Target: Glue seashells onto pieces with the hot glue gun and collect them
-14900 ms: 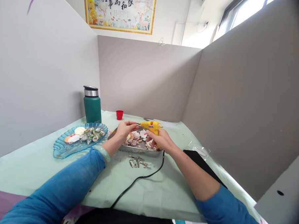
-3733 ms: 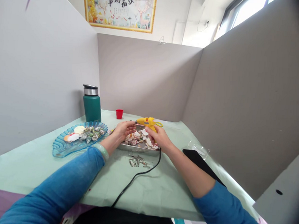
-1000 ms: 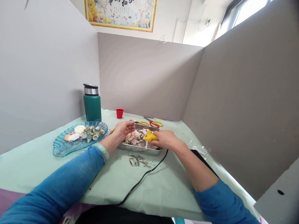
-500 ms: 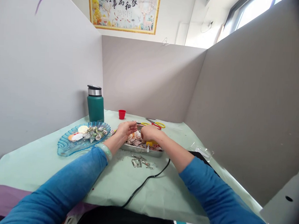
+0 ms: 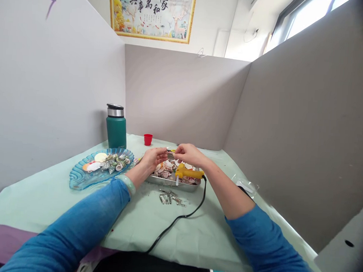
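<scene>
My left hand (image 5: pixel 154 158) is over the left side of a metal tray (image 5: pixel 167 182) filled with shells (image 5: pixel 165 171). Its fingers are curled together, and whatever they hold is too small to make out. Facing it, my right hand (image 5: pixel 190 155) hovers above the tray's far side, thumb and fingertips pinched. Any small item in that pinch cannot be identified. A yellow glue gun (image 5: pixel 189 173) rests across the tray's right part, nozzle to the left, below my right hand. In front of the tray lies a small pile of metal pins or clips (image 5: pixel 169 197).
A blue scalloped dish (image 5: pixel 80 181) with shells stands at the left, beside a green bottle (image 5: pixel 116 131). Farther back is a red cup (image 5: pixel 148 139). The glue gun's black cord (image 5: pixel 178 218) runs to the front edge. Grey partitions (image 5: pixel 183 96) enclose the table; clear plastic (image 5: pixel 247 186) lies right.
My right hand has lifted out of the shells and moved up with its fingertips pinched, uncovering more of the glue gun. My left hand has stayed nearly in place.
</scene>
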Action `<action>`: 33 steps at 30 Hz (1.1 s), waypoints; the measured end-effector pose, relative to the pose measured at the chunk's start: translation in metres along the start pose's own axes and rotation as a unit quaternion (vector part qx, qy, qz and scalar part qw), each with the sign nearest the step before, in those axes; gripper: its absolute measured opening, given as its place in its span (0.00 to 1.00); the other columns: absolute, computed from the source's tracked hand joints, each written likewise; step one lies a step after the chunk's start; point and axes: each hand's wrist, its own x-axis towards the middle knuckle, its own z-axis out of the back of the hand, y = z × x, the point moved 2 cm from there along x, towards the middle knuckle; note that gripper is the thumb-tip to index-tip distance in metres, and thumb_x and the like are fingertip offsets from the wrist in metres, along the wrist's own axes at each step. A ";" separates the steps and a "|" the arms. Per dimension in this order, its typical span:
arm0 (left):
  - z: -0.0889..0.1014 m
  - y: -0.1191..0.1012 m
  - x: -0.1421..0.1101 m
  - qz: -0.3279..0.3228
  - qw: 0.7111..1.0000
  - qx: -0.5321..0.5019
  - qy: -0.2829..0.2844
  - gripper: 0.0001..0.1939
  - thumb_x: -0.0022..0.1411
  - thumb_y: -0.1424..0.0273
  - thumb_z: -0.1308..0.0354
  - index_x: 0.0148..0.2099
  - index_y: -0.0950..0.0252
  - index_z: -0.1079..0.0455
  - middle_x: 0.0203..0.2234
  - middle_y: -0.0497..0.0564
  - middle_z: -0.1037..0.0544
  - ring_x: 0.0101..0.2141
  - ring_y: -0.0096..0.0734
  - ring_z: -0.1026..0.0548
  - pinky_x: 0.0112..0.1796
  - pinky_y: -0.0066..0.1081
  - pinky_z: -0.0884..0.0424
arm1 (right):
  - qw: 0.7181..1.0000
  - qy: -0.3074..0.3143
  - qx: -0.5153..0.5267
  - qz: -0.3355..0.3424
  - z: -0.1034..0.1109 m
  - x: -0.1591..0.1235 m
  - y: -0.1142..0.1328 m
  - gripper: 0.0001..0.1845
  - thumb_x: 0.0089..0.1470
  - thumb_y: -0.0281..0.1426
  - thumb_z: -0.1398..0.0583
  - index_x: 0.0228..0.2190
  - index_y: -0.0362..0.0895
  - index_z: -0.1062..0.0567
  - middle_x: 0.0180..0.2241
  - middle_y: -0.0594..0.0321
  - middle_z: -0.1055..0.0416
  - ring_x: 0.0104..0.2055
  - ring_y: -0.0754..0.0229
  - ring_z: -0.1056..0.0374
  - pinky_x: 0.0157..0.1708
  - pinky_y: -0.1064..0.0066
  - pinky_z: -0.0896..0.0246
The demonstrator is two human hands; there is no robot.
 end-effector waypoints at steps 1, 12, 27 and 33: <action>-0.001 0.000 -0.001 0.001 1.000 0.003 0.014 0.04 0.48 0.78 0.37 0.30 0.71 0.29 0.22 0.52 0.24 0.21 0.26 0.26 0.28 0.27 0.28 | 0.999 -0.029 0.034 -0.008 0.002 -0.003 -0.002 0.04 0.49 0.32 0.41 0.27 0.44 0.28 0.22 0.63 0.26 0.25 0.63 0.31 0.22 0.76 0.45; -0.004 0.005 -0.003 0.001 0.999 0.019 0.049 0.09 0.45 0.75 0.33 0.31 0.70 0.29 0.24 0.52 0.23 0.22 0.26 0.26 0.29 0.28 0.28 | 0.975 -0.222 0.016 0.025 -0.018 -0.004 -0.008 0.07 0.52 0.35 0.43 0.29 0.44 0.30 0.27 0.64 0.26 0.28 0.64 0.33 0.29 0.74 0.43; -0.009 0.004 -0.008 0.011 0.996 0.017 0.089 0.09 0.45 0.75 0.33 0.31 0.70 0.28 0.24 0.51 0.24 0.24 0.26 0.26 0.31 0.27 0.29 | 0.971 -0.230 -0.060 0.004 -0.030 -0.003 -0.010 0.08 0.53 0.33 0.44 0.35 0.45 0.30 0.28 0.63 0.26 0.29 0.61 0.32 0.30 0.73 0.46; -0.009 0.004 -0.007 -0.001 0.996 0.021 0.085 0.10 0.44 0.75 0.32 0.31 0.70 0.28 0.24 0.51 0.24 0.24 0.26 0.26 0.30 0.27 0.29 | 0.971 -0.238 -0.036 -0.002 -0.031 -0.003 -0.011 0.11 0.52 0.32 0.43 0.39 0.45 0.32 0.26 0.65 0.27 0.29 0.61 0.32 0.30 0.72 0.46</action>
